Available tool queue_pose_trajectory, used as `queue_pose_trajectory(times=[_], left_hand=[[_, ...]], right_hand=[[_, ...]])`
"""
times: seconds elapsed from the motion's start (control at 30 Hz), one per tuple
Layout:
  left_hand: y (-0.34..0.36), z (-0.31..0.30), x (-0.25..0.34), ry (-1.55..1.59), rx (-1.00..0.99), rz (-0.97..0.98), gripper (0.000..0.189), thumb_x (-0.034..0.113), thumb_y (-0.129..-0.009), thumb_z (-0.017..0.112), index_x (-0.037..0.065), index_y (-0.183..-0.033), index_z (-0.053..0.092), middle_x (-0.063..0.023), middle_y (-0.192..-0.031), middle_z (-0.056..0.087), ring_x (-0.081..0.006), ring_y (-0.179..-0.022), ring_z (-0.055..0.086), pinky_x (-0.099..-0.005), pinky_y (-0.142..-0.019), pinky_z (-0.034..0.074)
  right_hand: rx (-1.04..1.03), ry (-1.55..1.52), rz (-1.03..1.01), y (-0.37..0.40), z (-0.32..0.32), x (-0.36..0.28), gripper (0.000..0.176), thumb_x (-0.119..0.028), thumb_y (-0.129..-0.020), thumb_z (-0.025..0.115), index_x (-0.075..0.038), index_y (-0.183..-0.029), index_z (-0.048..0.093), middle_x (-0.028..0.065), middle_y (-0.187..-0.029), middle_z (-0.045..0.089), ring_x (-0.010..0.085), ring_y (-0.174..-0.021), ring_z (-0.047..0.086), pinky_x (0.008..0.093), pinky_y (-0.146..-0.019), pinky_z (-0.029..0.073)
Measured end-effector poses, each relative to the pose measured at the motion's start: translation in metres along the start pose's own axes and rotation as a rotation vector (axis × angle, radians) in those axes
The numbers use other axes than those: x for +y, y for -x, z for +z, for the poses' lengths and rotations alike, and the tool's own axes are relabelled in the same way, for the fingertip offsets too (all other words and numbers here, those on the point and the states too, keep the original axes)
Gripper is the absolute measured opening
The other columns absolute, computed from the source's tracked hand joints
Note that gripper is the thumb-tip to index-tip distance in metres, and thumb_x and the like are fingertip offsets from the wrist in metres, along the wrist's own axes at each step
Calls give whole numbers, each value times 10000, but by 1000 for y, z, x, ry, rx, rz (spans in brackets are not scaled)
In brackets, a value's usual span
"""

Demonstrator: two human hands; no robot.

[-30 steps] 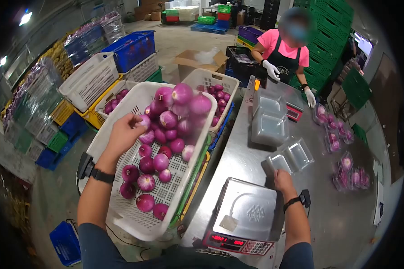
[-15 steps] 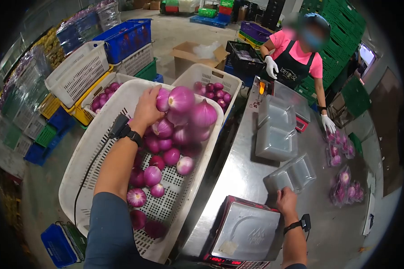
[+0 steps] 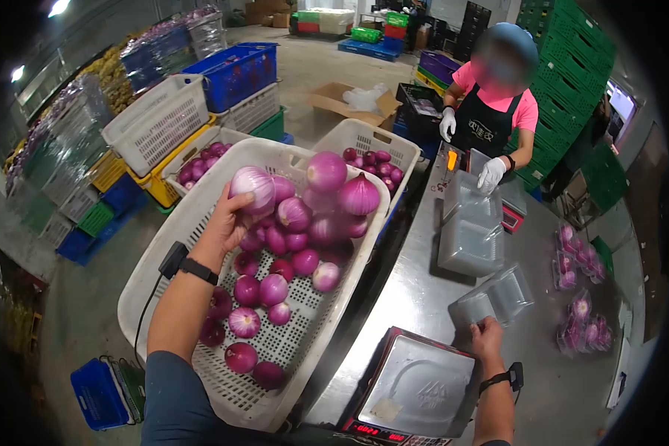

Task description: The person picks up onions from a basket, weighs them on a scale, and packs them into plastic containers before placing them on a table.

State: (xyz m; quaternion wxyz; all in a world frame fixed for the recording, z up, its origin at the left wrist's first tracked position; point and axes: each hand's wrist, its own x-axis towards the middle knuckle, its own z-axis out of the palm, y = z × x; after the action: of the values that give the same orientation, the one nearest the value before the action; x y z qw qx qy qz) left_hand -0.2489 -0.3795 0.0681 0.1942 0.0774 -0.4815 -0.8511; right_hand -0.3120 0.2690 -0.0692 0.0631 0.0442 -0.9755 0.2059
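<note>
My left hand (image 3: pixel 227 223) grips a large red onion (image 3: pixel 251 189) above the left side of a white perforated crate (image 3: pixel 152 275). Below and beside it lies a heap of red onions (image 3: pixel 294 214), large ones toward the far end and smaller ones nearer me. Over the steel table, my right hand (image 3: pixel 487 340) has its fingers closed on the near edge of a clear plastic tray (image 3: pixel 498 296), which is tilted. Left of that hand stands a digital scale (image 3: pixel 418 383) with a bare metal plate and a lit red display.
Stacked clear trays (image 3: pixel 472 238) stand on the steel table (image 3: pixel 379 312). Packed onions (image 3: pixel 583 327) lie at its right. Opposite, a co-worker in a dark apron (image 3: pixel 487 123) has a gloved hand (image 3: pixel 491 175) at the stack. Another onion crate (image 3: pixel 405 149) adjoins mine.
My left hand has shifted slightly left and turned, now showing a large onion in its grip. The co-worker's gloved hand moved from the packed onions to the tray stack. My right hand stays at the tray.
</note>
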Motion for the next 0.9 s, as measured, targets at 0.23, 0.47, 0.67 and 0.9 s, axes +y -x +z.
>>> queue_pose_trajectory(times=[0.23,0.47,0.67,0.9], left_hand=[[96,37,45,309,-130,-142,937,741,-882,596,0,-1438,454,-268,-1300,612,-472,-1037,692,-538,-882,624],[216,111,45,429,-282,-167,942,781,-852,563,59,-1450,465,-233,-1332,589,-478,-1030,676,-505,-712,632],[317,171,-22,432,-246,-449,983,825,-839,528,62,-1454,449,-217,-1304,601,-485,-1008,679,-519,-689,645],[390,232,-115,182,-395,-609,755,613,-1002,528,65,-1506,411,-156,-1429,545,-313,-1281,593,-461,-998,573]], right_hand=[[332,-159,-70,25,-22,-7,371,-100,-751,859,-29,-689,501,102,-654,578,230,-620,593,394,-589,480],[-297,48,-507,194,-96,-77,333,-320,-699,872,-85,-746,641,148,-752,629,374,-724,646,479,-650,522],[-110,-488,-541,254,-139,-145,837,-503,-674,915,-10,-1277,609,211,-1107,671,394,-1036,665,447,-889,535],[-199,-988,-253,271,-146,-170,1025,-305,-708,914,11,-1516,368,250,-1400,548,332,-1312,552,401,-1119,428]])
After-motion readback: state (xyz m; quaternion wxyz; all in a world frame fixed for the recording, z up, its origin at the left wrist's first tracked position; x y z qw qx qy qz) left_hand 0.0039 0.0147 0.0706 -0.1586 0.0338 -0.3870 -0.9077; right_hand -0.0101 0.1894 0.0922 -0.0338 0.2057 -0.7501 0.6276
